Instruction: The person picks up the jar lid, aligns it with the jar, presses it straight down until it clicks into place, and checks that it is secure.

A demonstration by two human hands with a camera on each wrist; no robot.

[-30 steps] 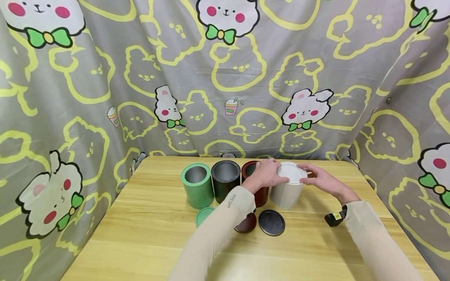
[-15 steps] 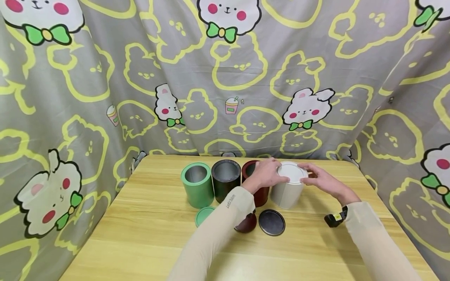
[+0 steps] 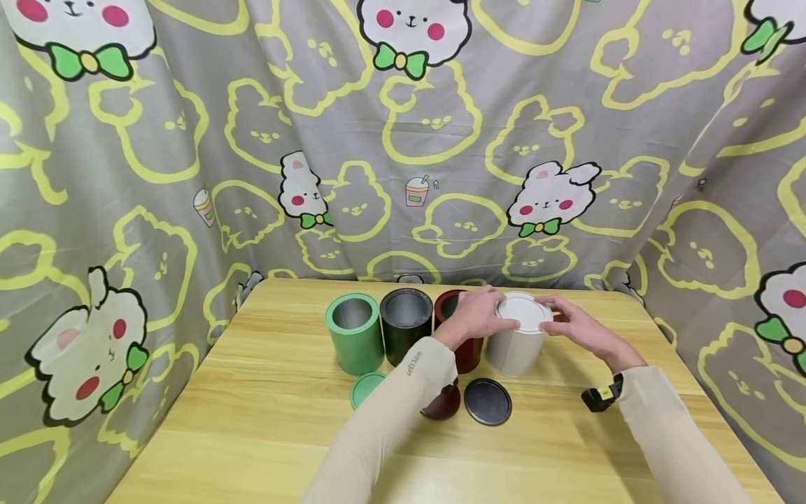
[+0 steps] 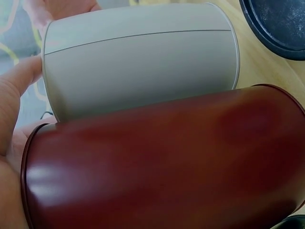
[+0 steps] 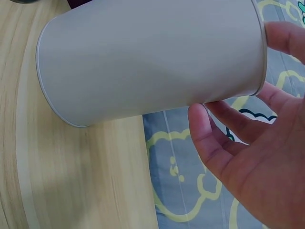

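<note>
- A white cylindrical can [image 3: 515, 350] stands upright on the pale wood-grain counter [image 3: 252, 434], at the right end of a row of four, its top covered by a flat round white lid [image 3: 525, 311]
- The person's left-hand grip [image 3: 475, 315] grasps the top of the white can at its left side, thumb at the near edge of the rim, other fingers toward the far edge
- The right-hand grip [image 3: 582, 325] grasps the same top from the right, fingertips on the rim and the upper wall in the right wrist view
- A glossy dark red cylindrical can [image 3: 471, 353] stands upright just beside the white can, under the left forearm's reach, its mouth partly hidden; whether the left palm touches its rim I cannot tell
- Left of it stand a black cylindrical can [image 3: 398, 343] and, at the far end, a green cylindrical can [image 3: 357, 353], both uncovered, with grey insides showing
- In front lie three round lids: a green disc [image 3: 365, 388] and a dark red disc [image 3: 443, 404], both partly hidden by the beige left sleeve [image 3: 387, 434], and a black disc [image 3: 488, 401] in full view to their right
- Behind the counter hangs a grey curtain [image 3: 352, 126] with yellow outlines and white rabbit faces wearing green bows
</note>
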